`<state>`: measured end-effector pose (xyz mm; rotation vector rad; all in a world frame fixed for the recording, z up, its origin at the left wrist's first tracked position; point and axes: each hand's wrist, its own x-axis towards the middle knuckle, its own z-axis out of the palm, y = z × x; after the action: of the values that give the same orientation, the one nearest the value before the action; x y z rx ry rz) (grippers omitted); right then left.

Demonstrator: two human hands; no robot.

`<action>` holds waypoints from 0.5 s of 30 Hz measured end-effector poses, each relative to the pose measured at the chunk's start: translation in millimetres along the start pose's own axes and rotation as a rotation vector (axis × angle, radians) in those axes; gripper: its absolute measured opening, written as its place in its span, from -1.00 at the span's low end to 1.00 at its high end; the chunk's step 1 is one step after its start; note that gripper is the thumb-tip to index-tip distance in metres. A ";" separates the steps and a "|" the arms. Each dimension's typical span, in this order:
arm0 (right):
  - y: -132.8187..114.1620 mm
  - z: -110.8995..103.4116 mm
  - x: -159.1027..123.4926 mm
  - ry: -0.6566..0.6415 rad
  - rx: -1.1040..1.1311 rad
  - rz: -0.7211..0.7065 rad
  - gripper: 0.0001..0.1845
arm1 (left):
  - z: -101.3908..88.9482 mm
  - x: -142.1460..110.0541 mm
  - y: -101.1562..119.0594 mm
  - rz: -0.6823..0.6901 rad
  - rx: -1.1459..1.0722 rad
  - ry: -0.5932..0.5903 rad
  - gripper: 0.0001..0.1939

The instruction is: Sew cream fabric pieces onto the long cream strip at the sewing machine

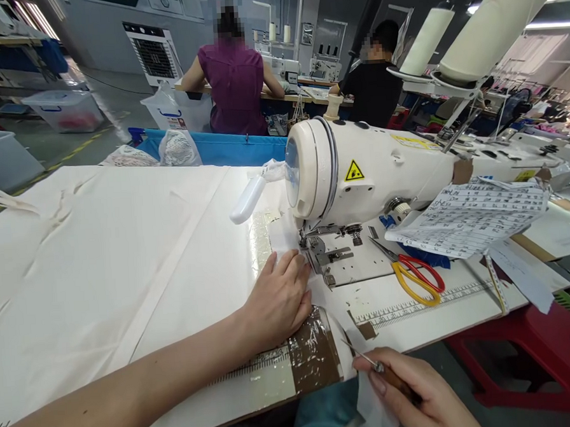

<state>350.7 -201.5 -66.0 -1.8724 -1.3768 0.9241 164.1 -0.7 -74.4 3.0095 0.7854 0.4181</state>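
Observation:
My left hand (278, 298) rests palm down just in front of the needle area of the white sewing machine (359, 165). Its fingers are curled and pressed together on a narrow piece of white fabric (282, 234), whose edge runs under the presser foot (303, 239). Below the table's front edge, my right hand (413, 395) is closed round the wooden handle of an awl (394, 380), its thin metal point aimed up and left. A loose white cloth strip (371, 406) hangs beside that hand; whether the fingers also pinch it, I cannot tell.
Red-and-yellow-handled scissors (417, 276) lie right of the needle plate, near a handwritten paper (476, 213). Thread cones (428, 37) stand above the machine. A red stool (536, 353) is at the right. Two people (233, 82) sit at machines ahead.

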 end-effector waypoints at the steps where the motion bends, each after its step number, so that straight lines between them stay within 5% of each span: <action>1: -2.8 1.0 1.8 0.003 0.014 0.000 -0.63 | 0.9 -0.2 -0.1 0.004 0.001 0.009 -0.60; 8: -17.5 17.4 13.1 0.043 0.218 0.059 -0.61 | 2.9 1.8 -0.2 0.010 0.017 0.056 -0.61; 15: -31.7 72.3 2.5 0.143 1.089 0.443 -0.46 | -5.2 9.8 -6.4 0.064 0.157 0.022 -0.72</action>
<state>274.8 -185.1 -80.8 -1.3068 -0.1956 1.3440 167.9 9.2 -67.3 3.1883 0.7595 0.4100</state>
